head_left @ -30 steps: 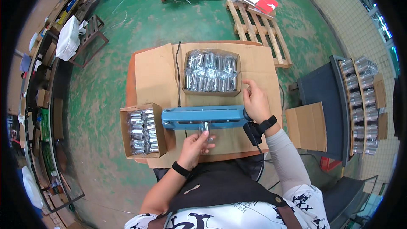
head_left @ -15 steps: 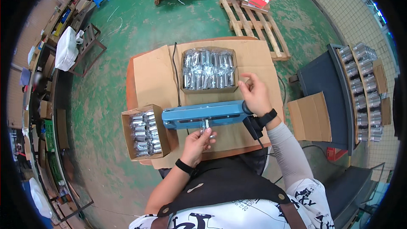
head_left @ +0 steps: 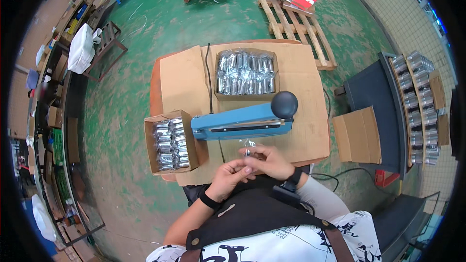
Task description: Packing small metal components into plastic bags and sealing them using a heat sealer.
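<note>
Apron, black and slack, lay nearest in my head-camera feed. Just beyond it, the left hand had its thumb and fingers drawn together against the fingertips of the right hand; I could not tell whether the left gripped anything. The right hand's thumb and fingers pinched a small shiny metal piece, with clear film standing up past the fingertips. The piece was between the hands, apart from the blue bar sealer behind it. With so little metal showing, I judged that a loose pinch or slick film could let it drop near the counter edge.

Farther on, the sealer's black knob stood raised, and a finger under the arm could be nipped if that came down. Left of the sealer, a carton of wrapped pieces sat close to the counter's side; a bumped elbow might have tipped it.

Behind the sealer, a second carton was filled to its rim, so a jolt could have spilled pieces. A black cable ran beside it across cardboard sheeting, where a tug might have shifted the sealer. Far off stood a wooden pallet.
</note>
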{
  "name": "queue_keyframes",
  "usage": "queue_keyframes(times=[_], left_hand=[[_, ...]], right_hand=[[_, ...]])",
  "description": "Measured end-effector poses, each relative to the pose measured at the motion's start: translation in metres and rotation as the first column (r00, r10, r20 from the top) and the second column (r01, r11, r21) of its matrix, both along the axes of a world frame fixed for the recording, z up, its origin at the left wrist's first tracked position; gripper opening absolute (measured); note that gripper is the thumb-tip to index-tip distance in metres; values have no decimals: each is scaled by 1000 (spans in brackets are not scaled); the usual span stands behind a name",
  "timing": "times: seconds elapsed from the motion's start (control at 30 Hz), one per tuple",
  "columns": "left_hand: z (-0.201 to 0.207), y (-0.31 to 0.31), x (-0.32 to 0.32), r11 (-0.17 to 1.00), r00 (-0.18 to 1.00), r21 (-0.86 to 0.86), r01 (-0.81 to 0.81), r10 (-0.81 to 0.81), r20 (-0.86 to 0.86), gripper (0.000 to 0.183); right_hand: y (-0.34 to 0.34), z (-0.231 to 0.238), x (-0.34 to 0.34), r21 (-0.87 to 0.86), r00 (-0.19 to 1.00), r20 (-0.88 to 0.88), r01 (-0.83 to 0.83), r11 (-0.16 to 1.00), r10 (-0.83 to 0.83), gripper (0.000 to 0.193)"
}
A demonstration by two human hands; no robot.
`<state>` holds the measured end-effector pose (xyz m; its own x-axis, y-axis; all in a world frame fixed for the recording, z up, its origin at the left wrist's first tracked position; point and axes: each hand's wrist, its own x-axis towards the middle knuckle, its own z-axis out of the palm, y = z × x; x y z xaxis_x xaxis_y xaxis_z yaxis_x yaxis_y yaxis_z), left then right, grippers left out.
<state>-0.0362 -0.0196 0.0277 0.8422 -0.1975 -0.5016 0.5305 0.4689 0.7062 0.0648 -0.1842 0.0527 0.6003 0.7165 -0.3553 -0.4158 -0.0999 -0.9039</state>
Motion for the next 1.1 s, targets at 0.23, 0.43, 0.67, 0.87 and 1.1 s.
queue_keyframes(times=[0.23,0.43,0.67,0.87,1.1], left_hand=[[16,15,-14,986,998,155,-56,52,28,26],[22,25,-27,981,993,154,-119,115,34,25],[34,34,-27,858,966,509,-72,-67,249,33],[65,150,7,-128,970,972,-196,-169,174,15],[-12,201,33,-624,946,782,2,-252,-204,28]], right_hand=[[30,5,-3,81,963,-182,218,972,-201,29],[45,-7,-8,81,975,-133,189,979,-178,28],[53,-7,-20,148,962,-253,-68,987,104,35],[50,13,-3,29,951,-300,-65,997,71,38],[107,34,11,85,865,444,-301,950,234,35]])
